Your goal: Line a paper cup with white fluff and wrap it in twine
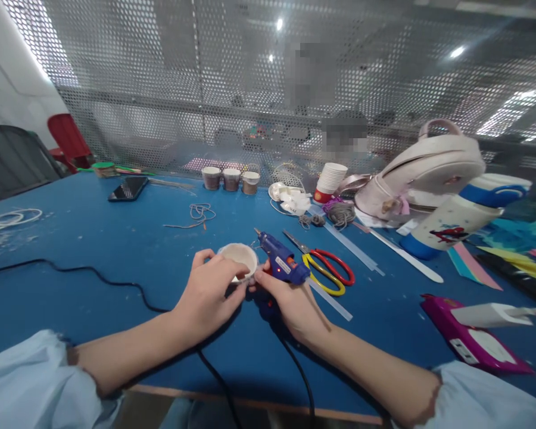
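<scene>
A small white cup [240, 260] is tilted so that its open mouth faces me. My left hand [217, 277] grips its wall, with fingers reaching inside. My right hand [290, 301] is closed around the handle of a blue glue gun [280, 257], and its thumb and fingertips sit against the cup's right side. The gun's nozzle points up and left, past the cup. A small red light glows on its body, and a clear glue stick [333, 301] sticks out behind. Scissors [328, 268] with red and yellow handles lie just right of the gun.
Three brown-and-white cups [231, 179] stand at the back beside stacked paper cups [330, 180]. Grey cord [201, 213] and a phone [128, 188] lie left. To the right are a bag [429, 170], a bottle [455, 223] and a magenta power strip [473, 336]. A black cable [93, 271] crosses the table.
</scene>
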The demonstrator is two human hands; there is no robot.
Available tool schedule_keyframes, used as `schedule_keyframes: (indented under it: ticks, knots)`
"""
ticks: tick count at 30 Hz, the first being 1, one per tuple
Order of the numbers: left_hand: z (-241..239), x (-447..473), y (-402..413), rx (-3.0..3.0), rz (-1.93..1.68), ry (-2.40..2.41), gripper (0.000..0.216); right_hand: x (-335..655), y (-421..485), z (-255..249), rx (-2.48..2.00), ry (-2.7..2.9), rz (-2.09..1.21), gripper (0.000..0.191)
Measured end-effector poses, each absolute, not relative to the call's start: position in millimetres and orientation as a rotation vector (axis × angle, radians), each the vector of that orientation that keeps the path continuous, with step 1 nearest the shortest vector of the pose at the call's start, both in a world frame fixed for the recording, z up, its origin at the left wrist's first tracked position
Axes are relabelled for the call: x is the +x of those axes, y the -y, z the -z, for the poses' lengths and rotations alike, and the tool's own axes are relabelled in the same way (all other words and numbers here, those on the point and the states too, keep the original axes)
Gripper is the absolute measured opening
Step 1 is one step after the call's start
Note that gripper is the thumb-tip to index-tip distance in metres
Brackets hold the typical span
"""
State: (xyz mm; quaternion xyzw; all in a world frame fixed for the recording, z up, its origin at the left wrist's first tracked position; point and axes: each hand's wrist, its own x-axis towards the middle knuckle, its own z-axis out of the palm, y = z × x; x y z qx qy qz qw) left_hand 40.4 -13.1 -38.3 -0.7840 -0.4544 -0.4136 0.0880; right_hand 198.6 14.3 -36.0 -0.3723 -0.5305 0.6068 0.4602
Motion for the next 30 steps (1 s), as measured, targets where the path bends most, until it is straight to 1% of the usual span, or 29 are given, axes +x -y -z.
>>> schedule_keyframes:
  ticks: [5,11,15,18,22,27,30]
  knots:
    - [35.8,39.9,11.2,-2.429,1.283,1.395,0.016,195.3,-17.3,38.8,-0.973,1.270,-1.470,0.017]
    - [29.3,32.0,5.2,-2.399,1.360,1.536,0.017,205.6,-18.5,33.3,-0.990,1.340,-1.366,0.023]
    - [22.8,23.9,-0.3,-2.397,1.431,1.559,0.016,219.0,-8.0,19.2,-1.045,1.469,-1.395,0.028]
    - [19.1,20.4,-2.9,-2.449,1.541,1.609,0.016,225.0,1.1,13.0,-1.062,1.686,-1.288,0.026]
    - [16.3,20.3,-3.2,-2.465,1.633,1.726,0.018,225.9,5.0,17.2,-1.028,1.895,-1.138,0.022]
    - [12.8,23.0,-0.9,-2.455,1.644,1.941,0.019,225.0,2.8,21.5,-1.028,2.034,-1.030,0.014]
    - [12.5,23.7,-0.1,-2.482,1.644,1.964,0.020,225.0,3.6,20.8,-1.020,2.063,-0.997,0.015]
